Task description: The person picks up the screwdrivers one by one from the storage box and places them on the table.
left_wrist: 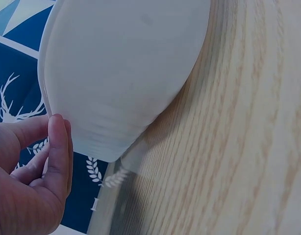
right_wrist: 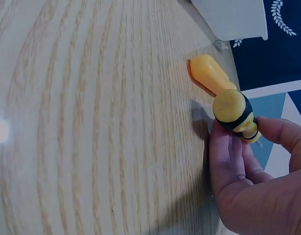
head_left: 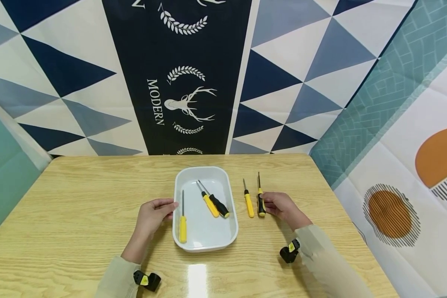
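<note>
My left hand (head_left: 155, 214) pinches the left rim of a white tray (head_left: 205, 244), thumb over the edge and fingers outside, as the left wrist view also shows. Inside the tray lie a yellow screwdriver (head_left: 183, 229) along the left wall and, crossing near their tips, a yellow-and-black screwdriver (head_left: 210, 205) and a black-handled one (head_left: 219, 205). Right of the tray, my right hand (head_left: 282, 205) holds a black-and-yellow screwdriver (head_left: 261, 205) by its handle between thumb and fingers, its shaft directed away from me. Beside it on the table lies another yellow screwdriver (head_left: 249, 205).
The wooden table (head_left: 97, 198) reaches back to a patterned cloth (head_left: 186, 82) hanging behind it. A second patterned cloth (head_left: 395, 174) hangs along the right side. Small black cameras (head_left: 147, 280) are strapped at both sleeves.
</note>
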Available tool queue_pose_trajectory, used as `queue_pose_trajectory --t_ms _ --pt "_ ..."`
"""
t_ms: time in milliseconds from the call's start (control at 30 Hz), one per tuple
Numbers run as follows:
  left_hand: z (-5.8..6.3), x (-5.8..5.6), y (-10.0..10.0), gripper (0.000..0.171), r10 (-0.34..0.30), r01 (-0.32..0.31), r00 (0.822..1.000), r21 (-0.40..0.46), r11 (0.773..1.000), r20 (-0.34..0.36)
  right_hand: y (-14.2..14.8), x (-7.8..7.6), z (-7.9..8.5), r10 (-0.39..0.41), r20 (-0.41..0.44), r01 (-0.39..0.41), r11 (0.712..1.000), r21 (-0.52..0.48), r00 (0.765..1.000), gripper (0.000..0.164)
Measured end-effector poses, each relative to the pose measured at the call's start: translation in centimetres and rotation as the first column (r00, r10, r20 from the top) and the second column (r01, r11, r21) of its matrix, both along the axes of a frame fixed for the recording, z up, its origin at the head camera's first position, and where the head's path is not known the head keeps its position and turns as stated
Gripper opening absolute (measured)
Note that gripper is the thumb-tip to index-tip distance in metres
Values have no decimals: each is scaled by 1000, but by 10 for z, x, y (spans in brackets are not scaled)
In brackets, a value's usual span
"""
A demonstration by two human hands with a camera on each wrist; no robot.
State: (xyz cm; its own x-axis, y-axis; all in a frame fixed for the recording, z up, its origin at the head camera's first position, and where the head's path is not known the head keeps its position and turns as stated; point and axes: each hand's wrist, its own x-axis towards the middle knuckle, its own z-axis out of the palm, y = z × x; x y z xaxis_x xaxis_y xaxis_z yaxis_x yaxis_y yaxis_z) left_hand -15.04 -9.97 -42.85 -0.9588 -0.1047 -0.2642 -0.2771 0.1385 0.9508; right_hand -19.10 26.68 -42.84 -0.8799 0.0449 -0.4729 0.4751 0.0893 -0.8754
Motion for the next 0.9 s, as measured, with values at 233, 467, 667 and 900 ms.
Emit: queue_pose_trajectory --t_ms 233,467,667,900 --pt "-1 0 0 30 -2 2 1000 -3 1000 0 -3 -2 1 -1 5 1 998 61 1000 51" --pt "-1 0 0 29 -2 2 1000 -2 1000 -2 -6 -4 2 15 6 -15 993 119 1000 51" --pt "-1 0 0 29 1 -1 1000 -10 1000 1 -7 -5 3 38 -2 -37 989 142 999 49" --pt "-1 0 0 30 -1 1 1000 -6 1000 -1 -8 -7 3 47 -5 -46 985 168 999 46"
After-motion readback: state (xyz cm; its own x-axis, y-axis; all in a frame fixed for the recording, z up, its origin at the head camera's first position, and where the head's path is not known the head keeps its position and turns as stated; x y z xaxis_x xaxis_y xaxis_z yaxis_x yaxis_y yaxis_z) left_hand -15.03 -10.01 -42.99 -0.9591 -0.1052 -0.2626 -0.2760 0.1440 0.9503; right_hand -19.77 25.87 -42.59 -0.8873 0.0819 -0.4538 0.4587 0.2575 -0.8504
